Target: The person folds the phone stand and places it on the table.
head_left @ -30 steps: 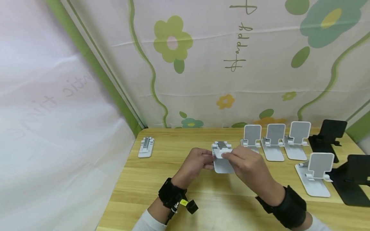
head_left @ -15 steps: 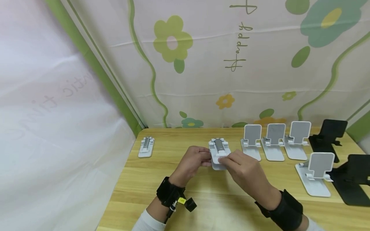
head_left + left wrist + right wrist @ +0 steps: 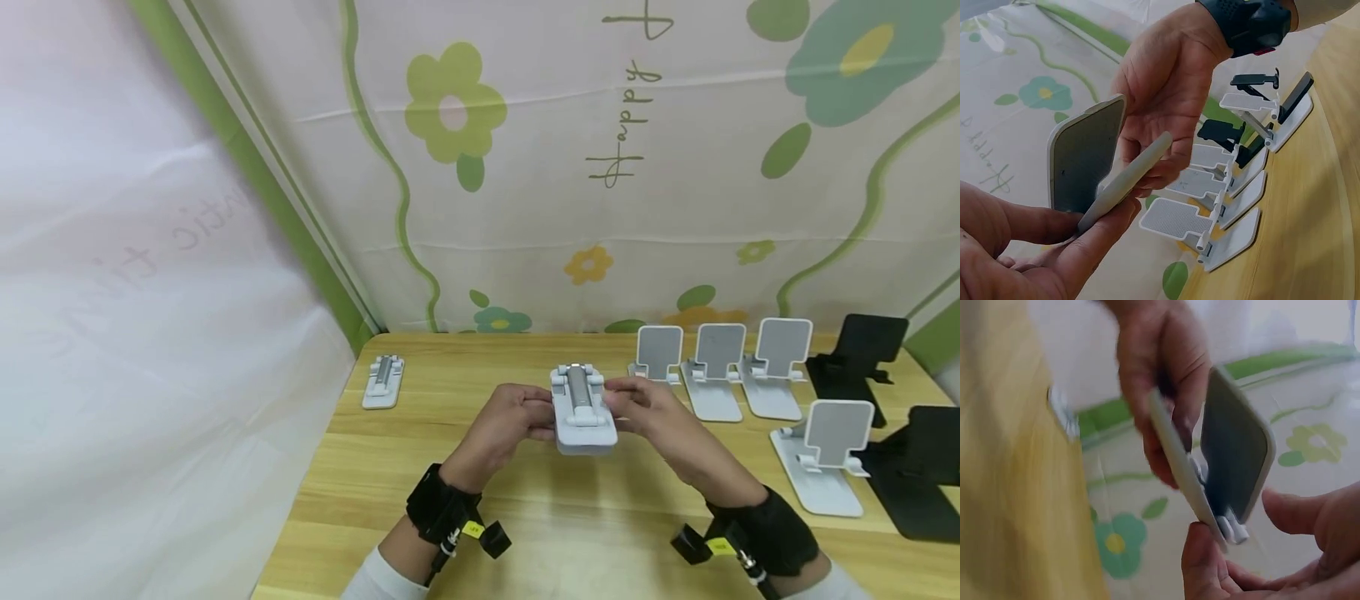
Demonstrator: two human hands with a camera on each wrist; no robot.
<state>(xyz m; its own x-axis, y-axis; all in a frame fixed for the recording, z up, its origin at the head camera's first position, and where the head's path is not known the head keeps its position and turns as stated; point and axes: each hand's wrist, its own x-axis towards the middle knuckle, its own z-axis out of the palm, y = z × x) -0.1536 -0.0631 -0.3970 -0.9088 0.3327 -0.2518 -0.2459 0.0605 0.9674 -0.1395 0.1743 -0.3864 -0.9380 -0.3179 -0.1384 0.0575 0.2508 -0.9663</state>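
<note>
Wooden and pale, the table (image 3: 465, 492) in front of you runs back to a cloth backdrop (image 3: 525, 167) printed with green flowers, wavy stems and the word "Happy", while a plain white sheet (image 3: 135, 333) hangs along your left side. One folded white stand (image 3: 383, 381) lies flat near the far left corner of the table. To your right three white stands (image 3: 720, 371) stand opened in a row by the backdrop, a fourth white stand (image 3: 825, 454) sits nearer to you, and two black stands (image 3: 892, 417) are at the right edge. You hold a white phone stand (image 3: 583, 410) above the middle of the table, between both hands. Your left hand (image 3: 502, 429) grips its left edge, fingers curled round the plate, and your right hand (image 3: 660, 417) pinches its right edge with thumb and fingers. From above, the stand shows a grey strip down its centre and small hinge lugs at its far end. The wrist views show it is not fully closed: its base plate (image 3: 1125, 181) and grey-faced back plate (image 3: 1082, 159) are spread in a narrow V, joined at a white hinge (image 3: 1235, 530).
</note>
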